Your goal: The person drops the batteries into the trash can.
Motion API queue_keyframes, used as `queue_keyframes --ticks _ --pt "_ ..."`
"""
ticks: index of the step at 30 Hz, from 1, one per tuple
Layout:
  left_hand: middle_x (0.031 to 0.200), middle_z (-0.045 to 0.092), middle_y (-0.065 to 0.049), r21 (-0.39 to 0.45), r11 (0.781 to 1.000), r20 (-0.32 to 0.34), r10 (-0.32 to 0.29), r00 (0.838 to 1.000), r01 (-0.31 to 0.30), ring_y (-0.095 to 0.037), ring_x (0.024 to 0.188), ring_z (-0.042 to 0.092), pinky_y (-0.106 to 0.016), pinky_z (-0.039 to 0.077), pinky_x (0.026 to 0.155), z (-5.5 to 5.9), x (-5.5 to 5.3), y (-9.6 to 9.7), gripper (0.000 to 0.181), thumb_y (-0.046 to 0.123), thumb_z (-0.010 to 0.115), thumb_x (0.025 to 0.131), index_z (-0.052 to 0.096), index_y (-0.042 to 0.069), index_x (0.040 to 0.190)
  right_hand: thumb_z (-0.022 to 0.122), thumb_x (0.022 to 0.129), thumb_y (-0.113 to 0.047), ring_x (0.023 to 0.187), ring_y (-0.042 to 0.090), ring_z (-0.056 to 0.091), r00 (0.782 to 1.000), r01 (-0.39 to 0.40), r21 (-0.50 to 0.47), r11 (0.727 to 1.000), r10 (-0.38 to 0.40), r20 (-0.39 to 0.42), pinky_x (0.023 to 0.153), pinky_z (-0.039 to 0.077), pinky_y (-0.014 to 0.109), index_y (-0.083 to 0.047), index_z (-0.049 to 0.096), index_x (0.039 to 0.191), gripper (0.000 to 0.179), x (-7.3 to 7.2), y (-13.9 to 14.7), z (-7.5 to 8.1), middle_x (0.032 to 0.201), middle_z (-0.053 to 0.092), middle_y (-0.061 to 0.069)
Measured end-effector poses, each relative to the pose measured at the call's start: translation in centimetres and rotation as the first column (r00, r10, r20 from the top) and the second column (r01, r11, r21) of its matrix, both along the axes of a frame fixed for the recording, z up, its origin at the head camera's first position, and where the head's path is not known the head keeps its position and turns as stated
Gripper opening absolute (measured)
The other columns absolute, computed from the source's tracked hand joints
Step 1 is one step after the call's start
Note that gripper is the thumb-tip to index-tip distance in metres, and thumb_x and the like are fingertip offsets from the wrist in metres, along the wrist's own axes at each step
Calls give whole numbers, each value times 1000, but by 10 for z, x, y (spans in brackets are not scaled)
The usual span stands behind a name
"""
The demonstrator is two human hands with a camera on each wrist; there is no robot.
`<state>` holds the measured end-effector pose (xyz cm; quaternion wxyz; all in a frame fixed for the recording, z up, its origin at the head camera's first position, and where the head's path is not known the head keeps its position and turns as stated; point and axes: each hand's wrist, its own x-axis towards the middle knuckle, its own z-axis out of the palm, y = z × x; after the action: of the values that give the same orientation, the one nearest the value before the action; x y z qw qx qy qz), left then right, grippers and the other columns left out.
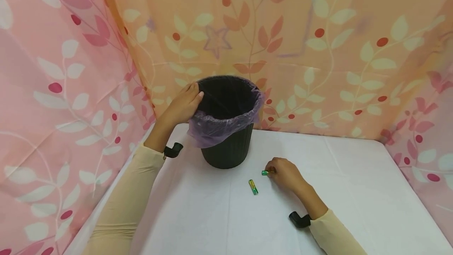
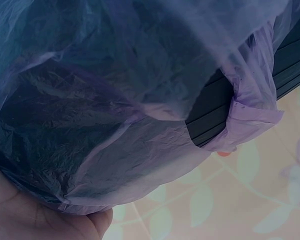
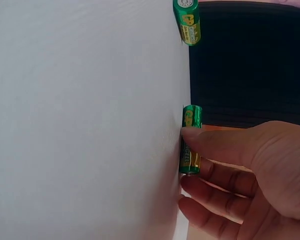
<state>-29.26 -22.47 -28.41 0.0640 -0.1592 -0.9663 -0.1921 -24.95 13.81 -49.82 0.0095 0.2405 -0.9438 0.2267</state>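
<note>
A black ribbed trash bin (image 1: 226, 150) stands upright on the white-covered table, lined with a translucent purple bag (image 1: 216, 129) folded over its rim. My left hand (image 1: 184, 105) holds the bin's rim at its left side, over the bag; in the left wrist view much of that hand is out of frame. To the right of the bin, my right hand (image 1: 284, 173) pinches a green and gold battery (image 3: 191, 114) between thumb and fingers, low at the tabletop. A second battery (image 1: 253, 187) of the same kind lies on the table, left of the right hand.
White cloth covers the table (image 1: 354, 184). Orange leaf-patterned fabric (image 1: 311, 70) hangs right behind the bin, and pink patterned fabric (image 1: 70, 109) closes off the left side. More pink fabric (image 1: 428, 141) hangs at the right edge.
</note>
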Motion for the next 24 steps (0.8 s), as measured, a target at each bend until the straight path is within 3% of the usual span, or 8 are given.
queue_keyframes --ticks 5,12,24 --pt "166 13 -25 1 1000 1 -4 1000 4 -35 156 4 -47 5 125 0 0 0 64 36 22 112 16 -10 157 85 82 -8 71 13 53 998 46 13 999 -47 37 68 50 32 -11 78 88 9 0 1 1 77 62 -6" --pt "167 10 -24 0 1000 17 -1 1000 1 -34 156 2 -48 4 125 0 2 0 65 37 20 112 14 -10 157 84 82 -8 70 12 54 998 46 0 999 -46 52 66 50 32 -11 77 88 10 2 1 2 76 63 -6" --pt "165 13 -26 18 1000 -9 -6 1000 6 -36 155 5 -48 5 125 0 2 -1 63 34 22 112 17 -12 156 84 83 -10 73 10 57 997 55 -12 998 -54 46 69 52 34 -14 76 89 11 -1 5 0 78 65 -7"
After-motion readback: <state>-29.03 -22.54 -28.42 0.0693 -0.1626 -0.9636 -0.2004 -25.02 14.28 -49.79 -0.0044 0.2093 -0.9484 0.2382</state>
